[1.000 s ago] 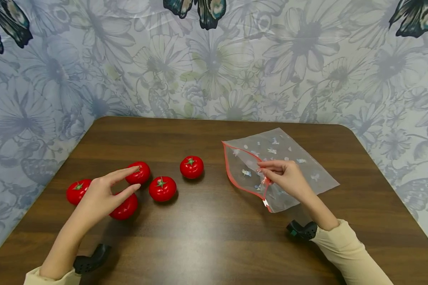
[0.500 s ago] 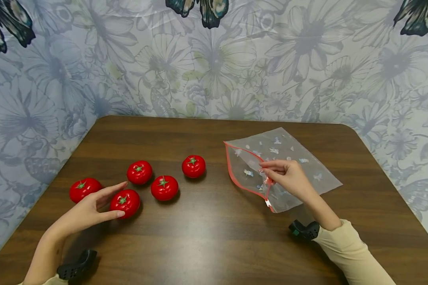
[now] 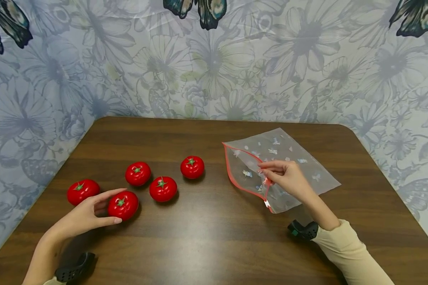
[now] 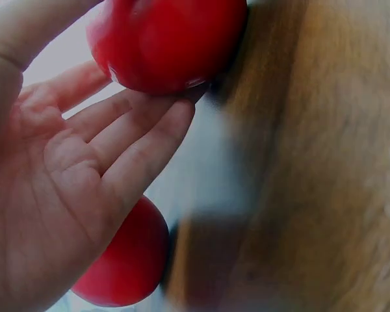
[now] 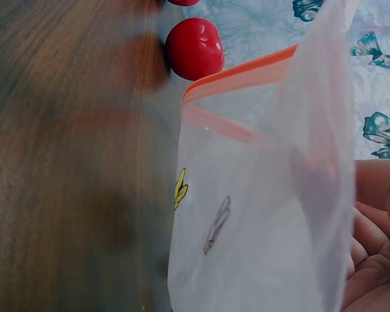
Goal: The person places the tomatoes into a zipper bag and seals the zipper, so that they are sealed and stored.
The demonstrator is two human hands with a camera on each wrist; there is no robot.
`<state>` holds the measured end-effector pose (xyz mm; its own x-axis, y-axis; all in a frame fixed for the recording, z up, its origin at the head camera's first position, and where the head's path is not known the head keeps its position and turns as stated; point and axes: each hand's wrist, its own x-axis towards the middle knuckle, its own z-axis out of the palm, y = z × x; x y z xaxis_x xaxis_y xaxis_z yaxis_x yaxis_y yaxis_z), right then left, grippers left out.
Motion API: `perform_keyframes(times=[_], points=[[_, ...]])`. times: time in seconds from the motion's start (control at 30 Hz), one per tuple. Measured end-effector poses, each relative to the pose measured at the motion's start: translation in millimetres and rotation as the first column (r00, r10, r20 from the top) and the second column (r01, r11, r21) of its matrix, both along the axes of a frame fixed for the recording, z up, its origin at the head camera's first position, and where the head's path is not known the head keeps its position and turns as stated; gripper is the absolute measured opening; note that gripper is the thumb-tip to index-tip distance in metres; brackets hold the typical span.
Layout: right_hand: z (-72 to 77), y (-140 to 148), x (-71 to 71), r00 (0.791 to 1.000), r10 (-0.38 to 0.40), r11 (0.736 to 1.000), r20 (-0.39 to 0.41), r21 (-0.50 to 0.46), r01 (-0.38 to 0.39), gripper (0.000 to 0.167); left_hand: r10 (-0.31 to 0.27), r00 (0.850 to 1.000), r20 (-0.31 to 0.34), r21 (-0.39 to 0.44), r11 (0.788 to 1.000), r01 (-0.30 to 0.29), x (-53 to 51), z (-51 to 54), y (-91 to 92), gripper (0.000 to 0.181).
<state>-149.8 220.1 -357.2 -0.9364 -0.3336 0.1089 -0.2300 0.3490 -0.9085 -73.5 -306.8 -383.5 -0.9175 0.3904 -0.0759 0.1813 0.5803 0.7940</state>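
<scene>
My left hand holds the nearest red tomato by its sides, thumb on the near side and fingers on the far side. The left wrist view shows the fingers against that tomato, the palm apart from it. To the right lies a clear zip bag with a red-orange edge and small printed figures, its mouth parted. My right hand pinches the near edge of this mouth. In the right wrist view the bag hides part of that hand.
One tomato sits left of the held one, beside the left hand. Three others, a tomato, a tomato and a tomato, stand toward the bag. The wooden table ends at a flowered wall.
From above the tomatoes, my left hand has come down and back toward me, and its thumb and fingers are now on either side of the nearest tomato. The right hand and bag stay put.
</scene>
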Motion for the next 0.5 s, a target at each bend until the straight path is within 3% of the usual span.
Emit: perform_keyframes(times=[0.27, 0.43, 0.5], points=[[-0.5, -0.8, 1.1, 1.0, 0.005, 1.0, 0.002, -0.002, -0.005, 0.025, 0.053, 0.998, 0.026, 0.056, 0.997, -0.055, 0.8, -2.8, -3.4, 0.067], [-0.3, -1.1, 0.8, 1.0, 0.007, 1.0, 0.008, 0.001, -0.007, 0.025, 0.101, 0.993, 0.064, 0.16, 0.981, -0.11, 3.2, 2.4, -4.1, 0.063], [0.0, -1.0, 0.7, 1.0, 0.008, 1.0, 0.008, 0.004, -0.008, 0.025, 0.086, 0.995, 0.055, 0.227, 0.969, -0.096, 3.4, 6.4, -3.4, 0.062]])
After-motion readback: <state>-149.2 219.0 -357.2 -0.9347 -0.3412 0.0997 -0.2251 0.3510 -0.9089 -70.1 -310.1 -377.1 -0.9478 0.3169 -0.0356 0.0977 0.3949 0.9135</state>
